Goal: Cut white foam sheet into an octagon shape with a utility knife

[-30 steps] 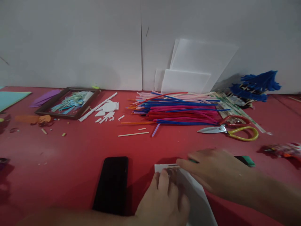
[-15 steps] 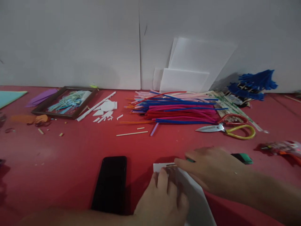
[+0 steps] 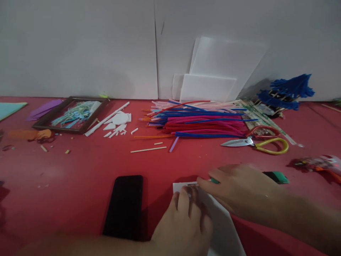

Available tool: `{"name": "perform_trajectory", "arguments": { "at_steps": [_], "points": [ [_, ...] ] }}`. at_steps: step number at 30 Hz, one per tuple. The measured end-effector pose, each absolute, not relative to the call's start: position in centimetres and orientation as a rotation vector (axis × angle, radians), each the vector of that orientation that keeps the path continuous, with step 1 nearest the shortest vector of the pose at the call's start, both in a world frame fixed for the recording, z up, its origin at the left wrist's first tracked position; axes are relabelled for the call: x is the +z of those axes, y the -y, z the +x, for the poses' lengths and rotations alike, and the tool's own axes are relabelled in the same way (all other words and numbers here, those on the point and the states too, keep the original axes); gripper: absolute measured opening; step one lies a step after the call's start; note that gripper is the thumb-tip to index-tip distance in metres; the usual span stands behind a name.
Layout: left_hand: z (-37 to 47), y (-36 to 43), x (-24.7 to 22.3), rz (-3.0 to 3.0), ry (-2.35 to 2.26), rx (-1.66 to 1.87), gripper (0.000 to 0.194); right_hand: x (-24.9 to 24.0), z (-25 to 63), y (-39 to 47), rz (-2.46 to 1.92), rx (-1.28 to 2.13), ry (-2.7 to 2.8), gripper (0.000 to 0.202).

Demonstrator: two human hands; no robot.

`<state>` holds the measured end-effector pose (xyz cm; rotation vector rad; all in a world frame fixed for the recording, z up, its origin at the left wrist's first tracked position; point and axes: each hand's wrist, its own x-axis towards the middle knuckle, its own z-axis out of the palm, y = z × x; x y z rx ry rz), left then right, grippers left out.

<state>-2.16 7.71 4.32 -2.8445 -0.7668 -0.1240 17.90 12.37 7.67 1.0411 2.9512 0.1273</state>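
Note:
My left hand lies on a white board with its fingers spread and pressing down. A thin dark edge shows just past its fingertips, too small to make out. My right hand is closed around what looks like a green and black utility knife. One end of it sticks out behind the hand, and a bit of green shows at the fingers. The fingers point at the board's far edge, close to my left fingertips. Its blade I cannot make out.
A black phone lies left of my left hand. Beyond are scissors, a pile of coloured pipe cleaners, white scraps, thin sticks and a brown frame. White sheets lean on the wall near a blue fringed model.
The view has shifted slightly, so the things at the back sit a little higher and further left. Both hands keep nearly the same place on the board.

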Motion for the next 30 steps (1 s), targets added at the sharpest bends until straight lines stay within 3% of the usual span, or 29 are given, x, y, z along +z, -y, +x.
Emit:
{"name": "perform_trajectory", "arguments": {
  "at_steps": [13, 25, 30],
  "points": [
    [-2.0, -8.0, 5.1, -2.942, 0.806, 0.027, 0.063, 7.9, 17.9, -12.4, 1.011, 0.136, -2.935, 0.017],
    [-2.1, -7.8, 4.4, -2.886, 0.820, -0.218, 0.073, 7.4, 18.1, -12.4, 1.105, 0.159, -2.996, 0.013],
    [-2.2, -7.7, 4.0, -2.852, 0.827, -0.253, 0.068, 7.4, 18.1, -12.3, 1.096, 0.149, -2.971, 0.010]
  ]
}}
